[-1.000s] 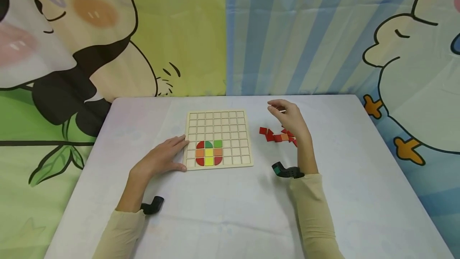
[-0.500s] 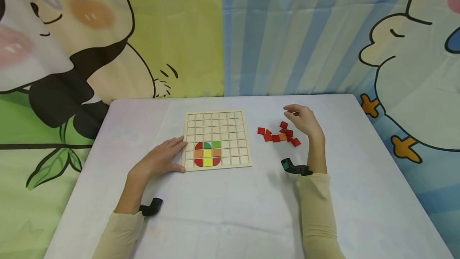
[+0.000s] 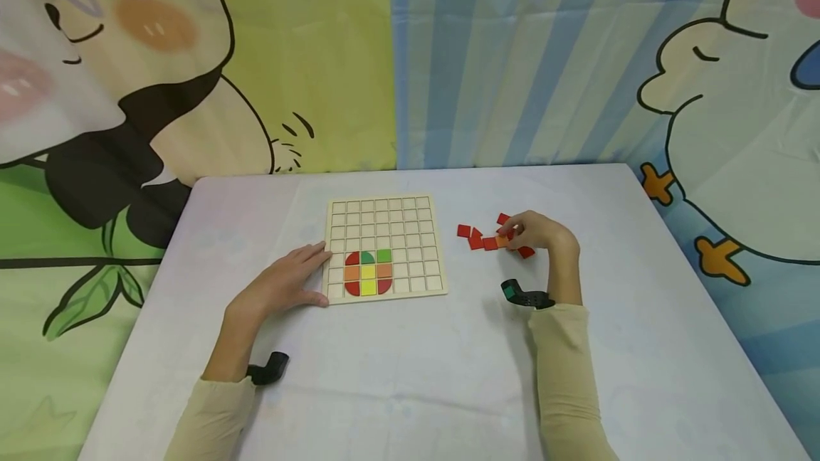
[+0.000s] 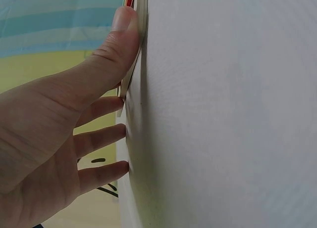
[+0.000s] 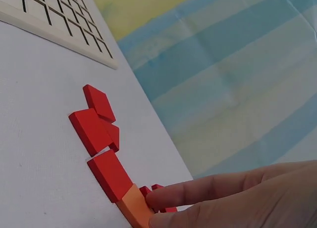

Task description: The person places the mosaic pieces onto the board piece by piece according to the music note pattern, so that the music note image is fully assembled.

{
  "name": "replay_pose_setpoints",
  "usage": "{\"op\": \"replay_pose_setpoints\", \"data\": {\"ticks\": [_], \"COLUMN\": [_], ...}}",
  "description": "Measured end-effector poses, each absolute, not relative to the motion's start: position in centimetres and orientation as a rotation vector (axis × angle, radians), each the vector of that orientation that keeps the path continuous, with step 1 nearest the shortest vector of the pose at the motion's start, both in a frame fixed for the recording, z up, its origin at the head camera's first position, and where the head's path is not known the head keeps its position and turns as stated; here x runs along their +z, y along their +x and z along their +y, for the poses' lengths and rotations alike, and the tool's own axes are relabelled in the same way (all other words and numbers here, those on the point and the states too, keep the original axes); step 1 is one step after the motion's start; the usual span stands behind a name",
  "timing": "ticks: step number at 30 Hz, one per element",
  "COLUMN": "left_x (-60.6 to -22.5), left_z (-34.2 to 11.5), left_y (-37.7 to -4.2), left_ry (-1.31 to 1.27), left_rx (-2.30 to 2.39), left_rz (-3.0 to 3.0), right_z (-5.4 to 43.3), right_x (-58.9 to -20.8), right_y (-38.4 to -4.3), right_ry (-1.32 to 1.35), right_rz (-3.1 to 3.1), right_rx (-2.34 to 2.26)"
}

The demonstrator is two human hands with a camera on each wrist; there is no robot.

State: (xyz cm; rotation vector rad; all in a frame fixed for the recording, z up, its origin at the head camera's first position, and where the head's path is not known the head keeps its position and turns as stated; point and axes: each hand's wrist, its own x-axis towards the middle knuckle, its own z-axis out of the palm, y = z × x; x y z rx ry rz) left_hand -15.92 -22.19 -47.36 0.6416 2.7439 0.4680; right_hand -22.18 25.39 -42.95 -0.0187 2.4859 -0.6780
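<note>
A wooden grid board [image 3: 384, 216] lies on the table. A block of coloured tiles [image 3: 368, 272] in red, green, yellow and orange fills some cells near its front. My left hand [image 3: 286, 282] rests at the board's left edge, thumb at the near corner and fingers spread. In the left wrist view the thumb [image 4: 121, 37] touches the board's side. My right hand [image 3: 537, 229] is over a loose pile of red tiles [image 5: 90, 131], right of the board. Its thumb and forefinger reach down at an orange tile [image 5: 134, 206] and small red pieces beside it; the other fingertips are hidden.
The white-covered table [image 3: 416, 375] extends around the board and the pile. Behind it hangs a printed cloth [image 3: 500, 55] with cartoon figures. A black camera mount [image 3: 525, 296] sits on the right wrist, another mount [image 3: 269, 368] on the left.
My right hand drew back rightward from above the far side of the pile, then came down onto the loose tiles. My left hand has stayed at the board's edge.
</note>
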Motion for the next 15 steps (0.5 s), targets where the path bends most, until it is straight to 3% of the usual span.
{"op": "replay_pose_setpoints", "data": {"ticks": [15], "left_x": [-47.2], "left_z": [-22.2], "left_y": [-15.9], "left_ry": [0.648], "left_rx": [0.463], "left_rz": [2.74], "right_z": [24.2], "right_x": [-43.8], "right_y": [-22.7], "right_ry": [0.035], "right_rz": [2.505], "right_rx": [-0.562]}}
